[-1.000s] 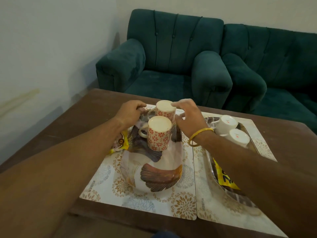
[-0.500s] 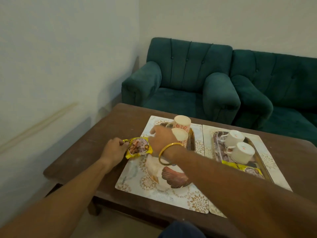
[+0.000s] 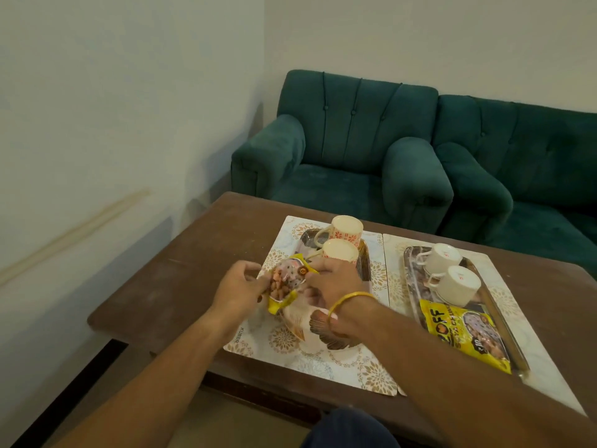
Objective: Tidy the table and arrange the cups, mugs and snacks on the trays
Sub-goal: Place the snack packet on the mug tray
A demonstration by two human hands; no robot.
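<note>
With my left hand (image 3: 239, 286) and right hand (image 3: 336, 281) both pinching the snack packet (image 3: 286, 281) above the left tray (image 3: 363, 253), I should lay it flat before the two mugs (image 3: 342, 244), without nudging them.
</note>
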